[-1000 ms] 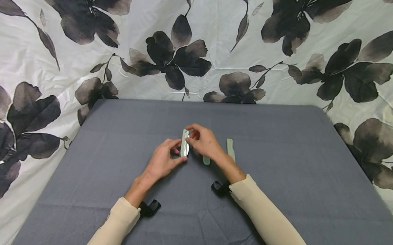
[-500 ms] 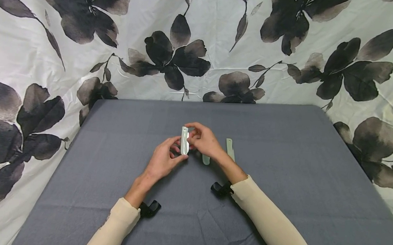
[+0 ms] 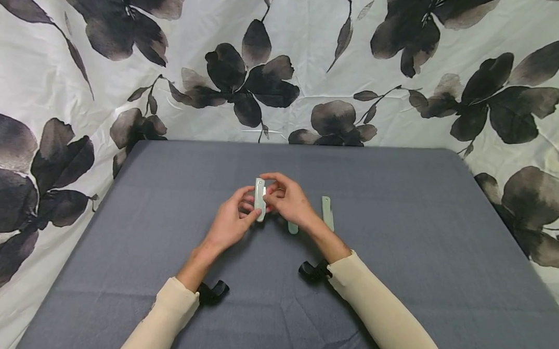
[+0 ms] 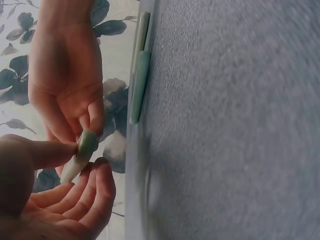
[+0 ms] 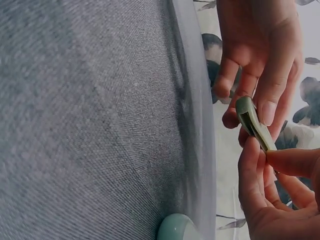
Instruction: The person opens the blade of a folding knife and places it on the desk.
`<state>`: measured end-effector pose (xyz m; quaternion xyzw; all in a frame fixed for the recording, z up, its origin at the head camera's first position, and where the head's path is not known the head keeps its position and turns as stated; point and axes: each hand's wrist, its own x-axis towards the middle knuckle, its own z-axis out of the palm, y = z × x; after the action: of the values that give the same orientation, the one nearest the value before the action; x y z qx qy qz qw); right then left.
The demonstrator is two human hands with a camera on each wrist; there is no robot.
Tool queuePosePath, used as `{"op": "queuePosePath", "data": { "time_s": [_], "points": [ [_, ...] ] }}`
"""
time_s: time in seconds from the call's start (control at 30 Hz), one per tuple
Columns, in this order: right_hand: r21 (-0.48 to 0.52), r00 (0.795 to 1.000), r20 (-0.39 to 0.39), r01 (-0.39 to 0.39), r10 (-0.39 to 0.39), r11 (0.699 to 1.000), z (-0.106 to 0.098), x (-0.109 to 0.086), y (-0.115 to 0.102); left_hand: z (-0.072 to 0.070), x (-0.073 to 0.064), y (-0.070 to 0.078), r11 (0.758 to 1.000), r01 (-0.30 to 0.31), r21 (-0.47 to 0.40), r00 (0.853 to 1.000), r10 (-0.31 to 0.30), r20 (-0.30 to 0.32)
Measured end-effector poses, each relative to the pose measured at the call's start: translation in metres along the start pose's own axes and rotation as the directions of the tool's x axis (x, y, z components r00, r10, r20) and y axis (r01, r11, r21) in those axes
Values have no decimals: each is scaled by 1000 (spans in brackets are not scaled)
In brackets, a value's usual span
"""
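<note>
A slim pale green folding knife stands nearly upright between both hands, above the table's middle. My left hand pinches its lower part, thumb on the near face and fingers behind. From the other side my right hand pinches the knife's edge, where a small white strip shows beside the thumb. The right wrist view shows a long slot along the handle. Part of the blade side is hidden by fingers. In the left wrist view the knife's rounded green end sticks out between the fingertips.
Two more pale green pieces lie on the grey cloth-covered table: a knife-like one with a hole in its end, and a rounded end partly behind the right hand. A floral sheet hangs behind the table's far edge.
The knife has risen slightly and shifted a little left. My left thumb has moved from its bottom end onto its near face. The right hand keeps its pinch and moves slightly along.
</note>
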<state>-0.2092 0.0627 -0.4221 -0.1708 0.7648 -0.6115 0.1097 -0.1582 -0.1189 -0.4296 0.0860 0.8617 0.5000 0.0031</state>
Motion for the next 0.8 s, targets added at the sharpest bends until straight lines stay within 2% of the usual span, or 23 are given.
{"op": "queuePosePath", "data": {
  "time_s": [0.23, 0.37, 0.57, 0.8],
  "points": [
    [13, 1000, 1, 5, -5, 1000, 2, -1, 0, 2, 0, -2, 987, 29, -157, 1000, -28, 8],
    [-2, 1000, 4, 5, -5, 1000, 2, -2, 1, 2, 0, -1, 976, 52, -213, 999, -49, 21],
    [-73, 1000, 11, 10, -9, 997, -2, -3, 3, 2, 0, -2, 974, 79, -212, 997, -72, 40],
    [-83, 999, 43, 8, -5, 997, -4, -3, 4, 2, -1, -3, 973, 101, -208, 994, -92, 54]
  ]
}}
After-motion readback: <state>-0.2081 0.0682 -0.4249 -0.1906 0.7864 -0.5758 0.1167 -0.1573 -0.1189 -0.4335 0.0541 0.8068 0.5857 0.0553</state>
